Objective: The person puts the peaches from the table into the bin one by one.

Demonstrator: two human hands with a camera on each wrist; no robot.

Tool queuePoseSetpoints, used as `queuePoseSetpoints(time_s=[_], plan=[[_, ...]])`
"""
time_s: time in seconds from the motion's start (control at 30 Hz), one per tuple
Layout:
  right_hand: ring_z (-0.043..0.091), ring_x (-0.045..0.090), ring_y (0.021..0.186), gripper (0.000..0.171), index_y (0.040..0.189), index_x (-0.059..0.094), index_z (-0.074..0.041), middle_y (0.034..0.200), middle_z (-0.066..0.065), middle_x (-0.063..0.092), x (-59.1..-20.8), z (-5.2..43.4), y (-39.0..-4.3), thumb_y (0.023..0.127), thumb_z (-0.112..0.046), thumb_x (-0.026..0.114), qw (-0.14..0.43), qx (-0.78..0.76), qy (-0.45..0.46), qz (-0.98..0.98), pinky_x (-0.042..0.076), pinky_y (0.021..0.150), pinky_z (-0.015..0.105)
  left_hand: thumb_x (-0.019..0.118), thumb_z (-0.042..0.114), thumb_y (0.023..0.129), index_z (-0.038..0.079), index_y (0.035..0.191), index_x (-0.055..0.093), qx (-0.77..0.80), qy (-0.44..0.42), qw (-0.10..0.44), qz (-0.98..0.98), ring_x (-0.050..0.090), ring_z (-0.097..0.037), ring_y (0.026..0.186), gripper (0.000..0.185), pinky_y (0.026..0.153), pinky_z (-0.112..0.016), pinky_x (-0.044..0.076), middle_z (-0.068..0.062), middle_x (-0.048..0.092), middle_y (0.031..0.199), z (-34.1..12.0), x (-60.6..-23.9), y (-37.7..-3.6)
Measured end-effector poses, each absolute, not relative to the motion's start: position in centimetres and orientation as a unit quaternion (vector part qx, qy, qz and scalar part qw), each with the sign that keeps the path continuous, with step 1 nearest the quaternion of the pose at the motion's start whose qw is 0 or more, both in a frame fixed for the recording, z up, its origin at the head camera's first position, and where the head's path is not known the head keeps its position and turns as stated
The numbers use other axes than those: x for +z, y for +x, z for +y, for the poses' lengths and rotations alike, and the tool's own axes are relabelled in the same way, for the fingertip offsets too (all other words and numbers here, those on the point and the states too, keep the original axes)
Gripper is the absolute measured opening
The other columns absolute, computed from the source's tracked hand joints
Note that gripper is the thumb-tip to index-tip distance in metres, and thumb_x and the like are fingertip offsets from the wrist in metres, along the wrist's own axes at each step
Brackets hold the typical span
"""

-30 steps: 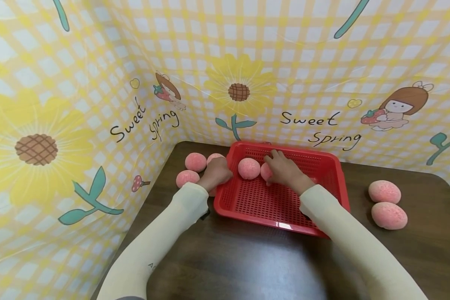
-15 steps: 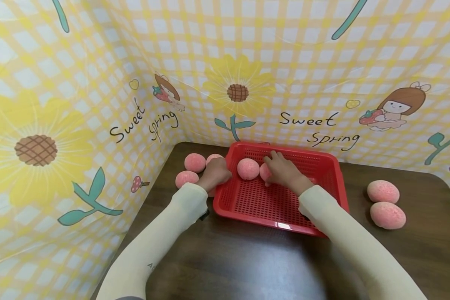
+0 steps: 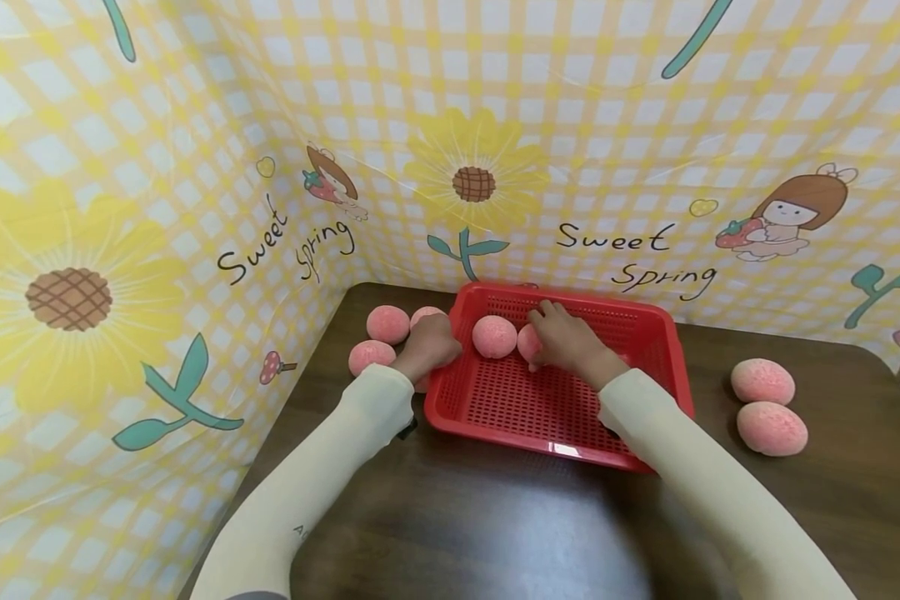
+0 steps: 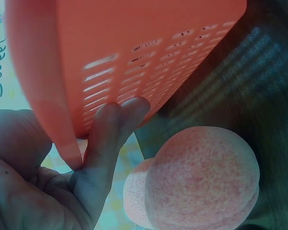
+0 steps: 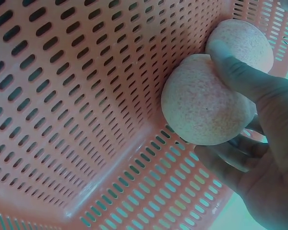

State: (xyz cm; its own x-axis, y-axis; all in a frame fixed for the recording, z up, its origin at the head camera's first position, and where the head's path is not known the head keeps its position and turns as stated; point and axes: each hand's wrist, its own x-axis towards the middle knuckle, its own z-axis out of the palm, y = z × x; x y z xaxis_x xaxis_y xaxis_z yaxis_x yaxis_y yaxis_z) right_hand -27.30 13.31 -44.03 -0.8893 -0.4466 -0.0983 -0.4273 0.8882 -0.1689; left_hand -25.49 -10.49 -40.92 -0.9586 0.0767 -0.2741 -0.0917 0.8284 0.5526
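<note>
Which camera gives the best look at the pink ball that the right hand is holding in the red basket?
The right wrist view: the pink ball fills the frame, with the right hand curled around it against the red basket. The head view shows only a sliver beside that hand. The left wrist view doesn't show it.

The left hand [image 4: 48, 177] lies with its fingers [image 4: 113, 129] against the slotted outer wall of the red plastic basket [image 4: 134, 52]. Just beside it, a round speckled pink sponge ball [image 4: 201, 182] rests on the dark wooden table [image 4: 259, 81], a second pink ball [image 4: 134, 196] partly hidden behind it.
</note>
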Motion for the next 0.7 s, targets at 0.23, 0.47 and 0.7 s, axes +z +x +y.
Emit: queuePoseSetpoints(time_s=[0.23,0.47,0.7], plan=[[0.033,0.056,0.121,0.068,0.139,0.056,-0.002,0.133,0.017,0.055,-43.0,14.1,-27.3,0.086,-0.037,0.081,0.045,-0.066,-0.233,0.969,0.056,0.089,0.053,0.063,-0.004,0.082,0.003,0.086,0.065,0.329,-0.016,0.15,0.932,0.069,-0.023,0.071,0.009,0.065,-0.032,0.058,-0.013,0.067,0.084,-10.5,-41.0,-25.4],[0.033,0.06,0.109,0.054,0.125,0.063,0.0,0.124,0.018,0.058,-41.2,16.1,-27.2,0.087,-0.033,0.081,-0.005,-0.092,-0.235,0.968,0.053,0.087,0.049,0.063,-0.002,0.082,0.005,0.085,0.063,0.307,-0.006,0.142,0.941,0.067,-0.023,0.07,0.007,0.065,-0.031,0.056,-0.012,0.066,0.083,-10.5,-41.2,-25.7],[0.036,0.059,0.117,0.066,0.134,0.057,-0.002,0.128,0.018,0.059,-40.2,18.9,-27.5,0.085,-0.038,0.083,-0.002,-0.101,-0.199,0.975,0.051,0.096,0.054,0.063,0.0,0.083,0.004,0.086,0.063,0.283,-0.013,0.15,0.947,0.065,-0.023,0.069,0.005,0.062,-0.029,0.053,-0.011,0.064,0.081,-10.4,-41.2,-25.8]])
